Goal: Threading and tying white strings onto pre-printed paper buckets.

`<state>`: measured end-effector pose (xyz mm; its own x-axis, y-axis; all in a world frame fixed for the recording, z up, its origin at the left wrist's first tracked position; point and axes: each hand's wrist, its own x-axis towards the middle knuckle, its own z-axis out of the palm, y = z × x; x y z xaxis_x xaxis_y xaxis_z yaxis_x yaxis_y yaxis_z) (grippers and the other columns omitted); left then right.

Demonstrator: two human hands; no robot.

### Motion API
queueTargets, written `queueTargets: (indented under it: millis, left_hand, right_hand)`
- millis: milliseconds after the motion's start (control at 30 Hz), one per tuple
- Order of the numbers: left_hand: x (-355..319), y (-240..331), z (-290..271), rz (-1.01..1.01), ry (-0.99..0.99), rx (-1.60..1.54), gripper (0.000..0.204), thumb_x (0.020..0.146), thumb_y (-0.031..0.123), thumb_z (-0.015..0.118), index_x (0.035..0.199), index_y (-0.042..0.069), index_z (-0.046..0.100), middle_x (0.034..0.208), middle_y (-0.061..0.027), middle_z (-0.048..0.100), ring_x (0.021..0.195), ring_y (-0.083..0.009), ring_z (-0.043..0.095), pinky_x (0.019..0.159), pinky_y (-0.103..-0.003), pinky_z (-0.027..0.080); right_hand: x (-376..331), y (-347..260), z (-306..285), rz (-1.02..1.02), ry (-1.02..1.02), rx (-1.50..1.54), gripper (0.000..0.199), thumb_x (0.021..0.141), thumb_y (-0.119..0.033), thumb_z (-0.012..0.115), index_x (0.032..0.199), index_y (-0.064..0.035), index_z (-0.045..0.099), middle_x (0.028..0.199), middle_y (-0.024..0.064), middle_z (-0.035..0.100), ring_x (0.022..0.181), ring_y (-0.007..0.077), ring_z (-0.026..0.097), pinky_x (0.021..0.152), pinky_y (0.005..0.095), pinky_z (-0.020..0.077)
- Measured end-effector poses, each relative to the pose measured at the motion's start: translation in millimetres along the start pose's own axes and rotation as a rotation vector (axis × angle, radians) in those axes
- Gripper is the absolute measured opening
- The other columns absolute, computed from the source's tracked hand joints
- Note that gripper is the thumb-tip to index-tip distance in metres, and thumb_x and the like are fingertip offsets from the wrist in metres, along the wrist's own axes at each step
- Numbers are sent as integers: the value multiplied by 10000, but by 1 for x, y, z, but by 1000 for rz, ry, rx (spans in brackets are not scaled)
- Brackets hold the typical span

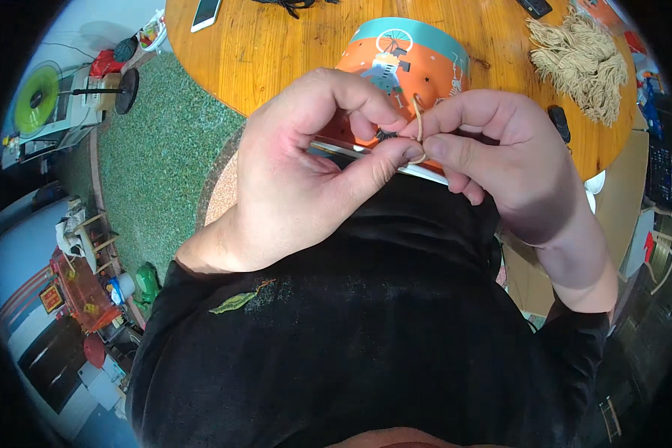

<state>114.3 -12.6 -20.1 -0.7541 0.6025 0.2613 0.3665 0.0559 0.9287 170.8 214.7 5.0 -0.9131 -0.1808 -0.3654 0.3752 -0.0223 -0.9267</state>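
My left hand (299,164) is closed in a pinch, thumb against fingertips, at the near edge of the wooden table. A small dark tuft (386,135) shows between its fingers. My right hand (508,145) pinches a short beige cord (419,119) that bends upward in a loop between the two hands. The fingertips of both hands meet at the cord, so the exact spot where they grip it is partly hidden. Just behind them stands an orange printed container (433,67) with a teal band, its lower part covered by my hands.
On the wooden table (276,56) lie a thick bundle of beige cords (579,67) at the right, a black object (558,123) near it, a phone (205,13) at far left and black cords (295,6) at the back. A green fan (37,97) stands off left.
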Motion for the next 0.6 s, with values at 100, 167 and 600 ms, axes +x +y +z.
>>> queueTargets:
  millis: [100,167,600]
  left_hand:
    - [3,4,-8,124,-63,333,305,884,-36,868,1106,-1,662,1124,-105,752,978,-136,717,864,-273,583]
    - [7,8,-7,148,-71,378,303,885,-32,868,1111,-4,668,1119,-103,758,968,-135,724,860,-270,586]
    - [11,15,-6,-126,-134,88,401,892,-48,850,1244,-18,660,1052,-56,785,999,-125,758,880,-276,608]
  right_hand:
    - [0,1,0,-21,8,35,161,1005,-99,714,1102,6,789,821,-14,709,650,31,597,547,180,444]
    - [0,2,1,-18,31,-2,167,1006,-120,729,1098,6,789,824,-10,713,649,32,600,549,184,449]
    - [2,16,-2,-59,60,13,235,1054,-182,720,1176,14,766,895,23,758,670,43,626,554,182,478]
